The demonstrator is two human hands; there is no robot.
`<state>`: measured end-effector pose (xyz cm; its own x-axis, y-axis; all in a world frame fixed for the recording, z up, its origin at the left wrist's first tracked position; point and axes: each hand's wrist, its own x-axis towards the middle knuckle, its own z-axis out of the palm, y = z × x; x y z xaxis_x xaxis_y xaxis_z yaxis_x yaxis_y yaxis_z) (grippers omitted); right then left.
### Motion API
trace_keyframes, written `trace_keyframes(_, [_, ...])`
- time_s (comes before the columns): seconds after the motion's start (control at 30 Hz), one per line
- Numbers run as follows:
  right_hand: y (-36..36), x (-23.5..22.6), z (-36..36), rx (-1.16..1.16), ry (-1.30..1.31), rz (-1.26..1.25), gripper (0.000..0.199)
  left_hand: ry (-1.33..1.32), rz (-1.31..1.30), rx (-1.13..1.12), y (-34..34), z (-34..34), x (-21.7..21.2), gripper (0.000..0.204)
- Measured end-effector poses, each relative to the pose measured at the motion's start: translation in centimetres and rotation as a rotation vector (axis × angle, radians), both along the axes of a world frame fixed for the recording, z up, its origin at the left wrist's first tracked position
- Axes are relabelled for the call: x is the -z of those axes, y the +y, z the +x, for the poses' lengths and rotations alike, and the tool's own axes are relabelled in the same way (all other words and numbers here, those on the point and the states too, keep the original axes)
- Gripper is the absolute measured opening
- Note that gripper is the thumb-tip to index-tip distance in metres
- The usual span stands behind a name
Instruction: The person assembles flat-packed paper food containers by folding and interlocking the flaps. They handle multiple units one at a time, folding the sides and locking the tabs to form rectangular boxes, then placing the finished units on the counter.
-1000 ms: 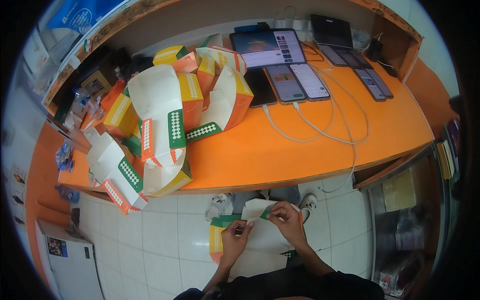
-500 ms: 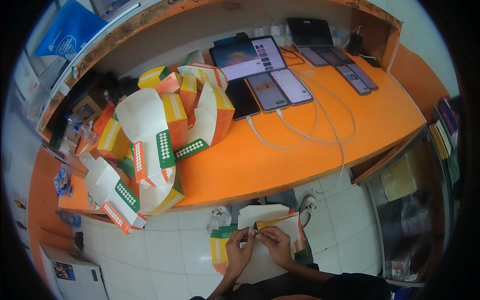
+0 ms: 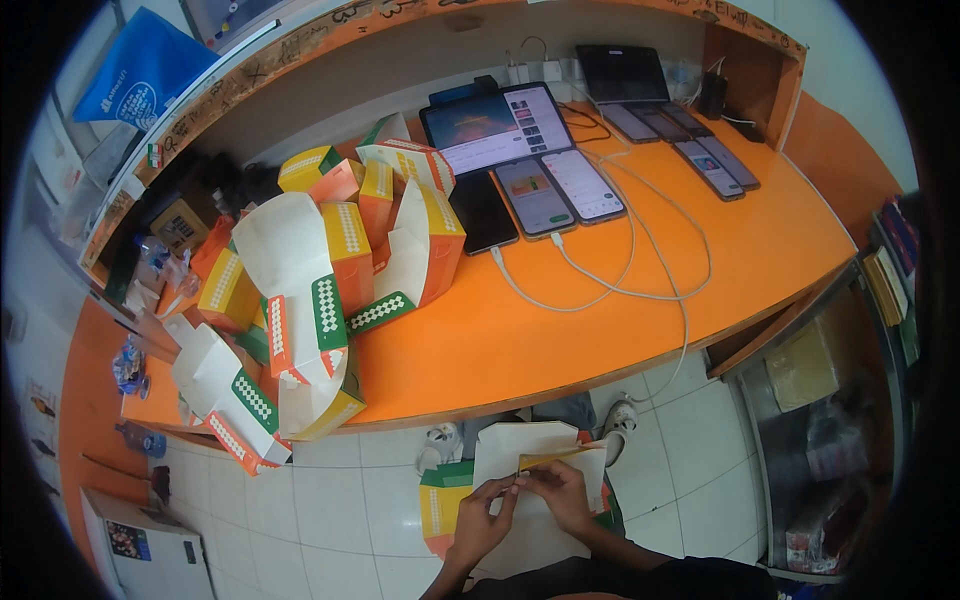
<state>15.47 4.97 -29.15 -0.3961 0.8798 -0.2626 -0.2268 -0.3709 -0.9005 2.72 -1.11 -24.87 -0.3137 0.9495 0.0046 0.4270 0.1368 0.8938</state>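
Fingertips of left hand (image 3: 487,517) and right hand (image 3: 556,494) pinched together on a fold at the middle of a flat white cardboard box blank with orange and green panels (image 3: 520,455), held over the lap at six o'clock. Compared with a second ago: hands drawn closer, an upright flap now pressed down, blank looking more folded, so assembly seems under way. Beyond, at twelve o'clock, long orange counter (image 3: 760,250). At ten o'clock, heap of folded orange, white and green cartons (image 3: 330,270). At one o'clock, tablets and phones on white charging cables (image 3: 560,180).
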Motion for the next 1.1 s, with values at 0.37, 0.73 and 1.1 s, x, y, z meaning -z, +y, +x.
trace_keyframes(0.37, [0.8,0.4,0.4,-0.195,0.002,0.029,0.021,-0.538,0.045,-0.083,1.3,-0.2,1.0,0.021])
trace_keyframes(0.73, [1.2,-3.3,0.6,-0.278,-0.103,0.165,0.027,-0.234,0.112,-0.171,2.2,-4.6,1.2,0.015])
trace_keyframes(1.1, [4.1,-2.2,1.2,-0.001,-0.197,0.162,0.037,-0.773,0.047,-0.446,2.9,-3.7,2.5,0.016])
